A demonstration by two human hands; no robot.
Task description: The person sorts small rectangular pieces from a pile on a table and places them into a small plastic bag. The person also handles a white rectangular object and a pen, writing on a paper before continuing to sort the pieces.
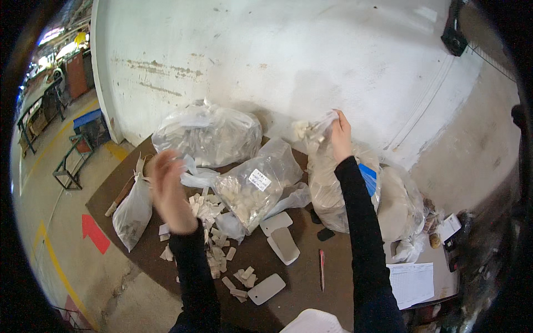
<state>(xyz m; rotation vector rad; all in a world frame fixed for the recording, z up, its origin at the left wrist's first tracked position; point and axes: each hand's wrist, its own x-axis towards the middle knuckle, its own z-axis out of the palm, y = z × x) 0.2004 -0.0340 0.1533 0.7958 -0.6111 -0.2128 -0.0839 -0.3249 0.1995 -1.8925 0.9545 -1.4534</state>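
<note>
My right hand [341, 137] is raised at the far side of the table, its fingers closed on the gathered top of a small clear plastic bag [315, 129] with pale pieces inside. My left hand [171, 194] hangs over the left part of the table, smeared by motion, so its fingers do not show clearly. Below and beside it lie loose pale flat pieces [217, 256]. Between my hands rests a clear bag with a white label [244, 191], partly filled with pale pieces. A knotted white bag [133, 213] stands left of my left hand.
A large clear bag [208, 133] stands against the wall, and more full bags [325, 194] crowd the right side. Grey rounded plates [266, 289], a red pen [322, 270] and a printed sheet [412, 284] lie on the brown table [302, 302]. A blue bin [91, 126] stands beyond, left.
</note>
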